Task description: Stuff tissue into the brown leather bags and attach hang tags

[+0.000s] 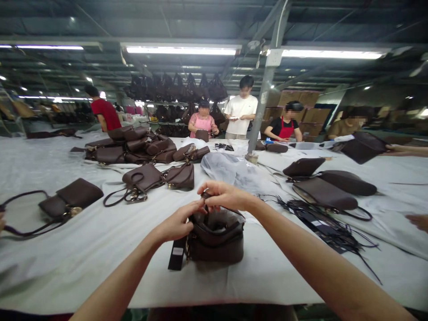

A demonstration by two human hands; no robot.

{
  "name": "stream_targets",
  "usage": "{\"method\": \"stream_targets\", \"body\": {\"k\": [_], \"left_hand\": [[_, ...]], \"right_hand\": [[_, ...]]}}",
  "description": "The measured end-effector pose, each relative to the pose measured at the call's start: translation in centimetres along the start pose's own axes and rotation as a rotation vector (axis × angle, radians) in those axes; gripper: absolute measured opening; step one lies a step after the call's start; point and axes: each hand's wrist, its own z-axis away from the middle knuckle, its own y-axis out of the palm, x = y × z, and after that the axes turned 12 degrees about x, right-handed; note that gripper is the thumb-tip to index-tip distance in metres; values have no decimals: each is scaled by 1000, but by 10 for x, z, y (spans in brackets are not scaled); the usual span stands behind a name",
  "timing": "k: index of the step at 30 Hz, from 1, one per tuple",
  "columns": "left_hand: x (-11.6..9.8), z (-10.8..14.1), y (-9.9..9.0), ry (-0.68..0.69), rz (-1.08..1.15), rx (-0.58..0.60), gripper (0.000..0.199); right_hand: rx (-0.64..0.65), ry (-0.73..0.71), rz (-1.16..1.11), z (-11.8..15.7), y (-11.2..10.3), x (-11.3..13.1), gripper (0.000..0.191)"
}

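A dark brown handbag [217,245] stands upright on the white-covered table in front of me, its top partly open with greyish wrapping showing inside. My right hand [222,196] is above the bag, fingers pinched around its dark strap [206,205]. Just left of it, my left hand [182,220] has its fingertips closed at the same strap, close to my right fingers. From the bag's left side hangs a black tag [176,254] with a small white label, beside a gold-coloured chain [187,247]. The exact grip of the left fingertips is partly hidden.
Brown bags [143,147] lie piled at the back left, with another bag [72,198] nearer. Black corded tags [321,227] are heaped at right, near more bags [327,191]. Clear plastic [234,171] lies ahead, by a post [264,98]. Co-workers stand across the table.
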Motion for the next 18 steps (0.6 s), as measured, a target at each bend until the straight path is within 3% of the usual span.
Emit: {"method": "stream_targets", "body": {"k": [4,8,12,15,16,18], "left_hand": [[-4,-14,10,1,312,-194,37],[-5,-31,21,-4,340,-428,28],[-5,-32,15,-138,126,-621,21],[-17,-26,16,-129,-250,-798,25],[-24,-26,20,-75,-365,-779,22],[-40,-30,32,59,-506,-566,14]], "right_hand": [[28,-66,-39,-4,-9,8,24],[56,-113,21,4,-12,7,33],[-17,-81,2,30,-18,-12,55],[-130,11,20,49,-21,-34,40],[-182,22,13,54,-21,-40,32],[-278,2,-25,59,-19,-49,20]]}}
